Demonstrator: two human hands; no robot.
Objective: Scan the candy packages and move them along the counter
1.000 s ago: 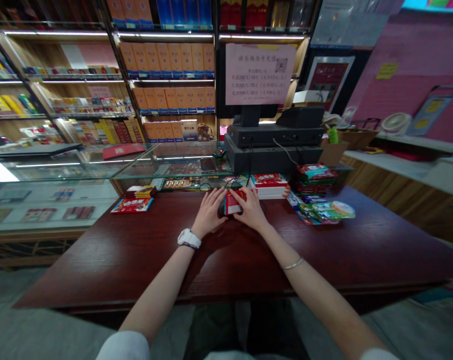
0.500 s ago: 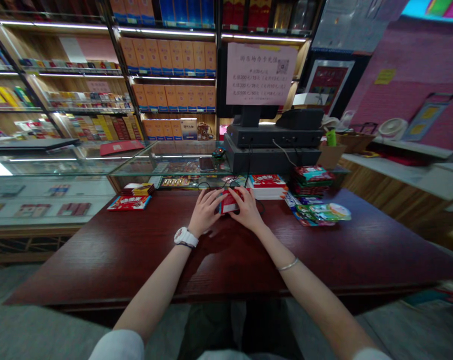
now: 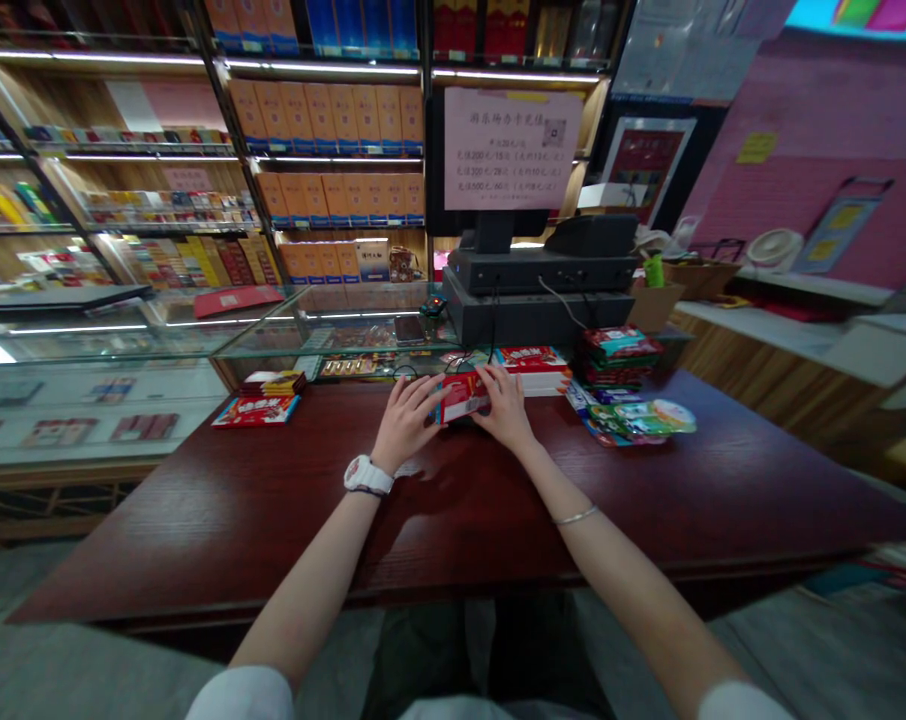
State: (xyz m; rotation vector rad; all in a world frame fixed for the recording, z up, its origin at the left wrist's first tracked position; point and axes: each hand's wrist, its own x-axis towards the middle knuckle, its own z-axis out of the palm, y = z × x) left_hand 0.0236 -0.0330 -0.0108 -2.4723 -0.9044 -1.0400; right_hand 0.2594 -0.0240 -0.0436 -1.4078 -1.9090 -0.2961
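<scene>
Between my two hands is a small red box (image 3: 462, 395) with white and blue on it, near the back of the dark red table (image 3: 453, 510). My left hand (image 3: 408, 418) grips its left end, with a white watch (image 3: 368, 475) on that wrist. At the other end, my right hand (image 3: 507, 405) has its fingers on the box; a thin bangle (image 3: 577, 516) circles that forearm. Just behind my right hand stands a stack of red-and-white boxes (image 3: 535, 370).
On the table's left lies a red packet (image 3: 255, 411) with small packs on it. Colourful bags (image 3: 633, 420) and a pile of red packets (image 3: 619, 350) are at the right. A black cash-register machine (image 3: 535, 300) and a glass counter (image 3: 348, 320) stand behind.
The red box has turned a little between my hands and shows more of its printed side. My right hand has shifted slightly right, to the box's right end.
</scene>
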